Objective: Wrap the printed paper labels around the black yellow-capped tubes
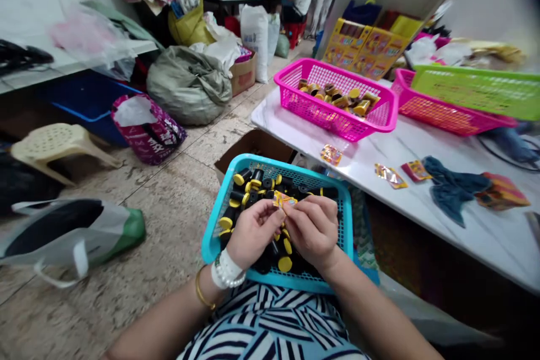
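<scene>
Between my fingertips is a small yellow-and-orange printed wrapper [284, 199], pinched from both sides above a blue plastic basket [346, 219] on my lap. My left hand [256, 232], with bracelets at its wrist, grips the wrapper's left part. Closed around the right part is my right hand [313, 228]. Whether anything sits inside the wrapper is hidden by my fingers. Below my hands, the basket holds many small black cylinders with yellow caps [285, 264].
On the white table [426, 202], a pink basket [337, 126] holds wrapped cylinders. Loose wrappers [331, 154], a dark blue cloth [454, 185] and a green basket [476, 90] lie farther right. A cardboard box [236, 149] stands beyond my basket; bags [189, 87] and a stool [63, 138] stand left.
</scene>
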The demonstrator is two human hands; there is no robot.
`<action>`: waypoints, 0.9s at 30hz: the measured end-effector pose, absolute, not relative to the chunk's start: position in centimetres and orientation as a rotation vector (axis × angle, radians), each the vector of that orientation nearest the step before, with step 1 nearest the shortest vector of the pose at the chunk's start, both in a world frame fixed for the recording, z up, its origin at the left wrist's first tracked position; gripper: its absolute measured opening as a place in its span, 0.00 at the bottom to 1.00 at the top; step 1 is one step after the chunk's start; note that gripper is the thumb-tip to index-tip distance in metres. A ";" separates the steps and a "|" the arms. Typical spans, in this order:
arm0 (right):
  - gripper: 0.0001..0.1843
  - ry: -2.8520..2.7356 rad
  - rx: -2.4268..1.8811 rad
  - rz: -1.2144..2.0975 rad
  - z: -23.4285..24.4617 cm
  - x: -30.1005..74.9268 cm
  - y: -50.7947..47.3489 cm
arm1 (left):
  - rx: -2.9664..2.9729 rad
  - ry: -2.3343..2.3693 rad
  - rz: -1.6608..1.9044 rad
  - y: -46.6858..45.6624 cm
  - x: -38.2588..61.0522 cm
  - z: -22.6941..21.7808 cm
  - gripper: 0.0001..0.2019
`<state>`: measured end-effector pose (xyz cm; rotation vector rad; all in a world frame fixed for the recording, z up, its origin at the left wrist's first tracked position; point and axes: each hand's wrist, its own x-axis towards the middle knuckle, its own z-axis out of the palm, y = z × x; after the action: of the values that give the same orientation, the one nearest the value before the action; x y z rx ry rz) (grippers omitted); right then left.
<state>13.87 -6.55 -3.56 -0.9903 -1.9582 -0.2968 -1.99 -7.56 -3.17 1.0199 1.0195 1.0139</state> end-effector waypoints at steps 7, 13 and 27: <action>0.08 -1.951 -1.065 0.270 -5.2 13.5 -9.0 | 1.002 1.053 0.859 -8.1 -3.2 -4.1 0.16; 0.14 -1.464 -1.295 1.032 -4.1 15.7 -9.0 | 1.351 1.109 0.719 -7.3 -3.4 -3.1 0.12; 0.14 -1.685 -1.507 0.835 -3.3 19.3 -9.9 | 1.678 0.965 0.641 -6.5 -1.7 -2.7 0.17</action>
<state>19.26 -9.89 -3.29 -1.5074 -1.6847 0.8350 -1.70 -6.53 -2.65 1.6778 0.9647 0.6415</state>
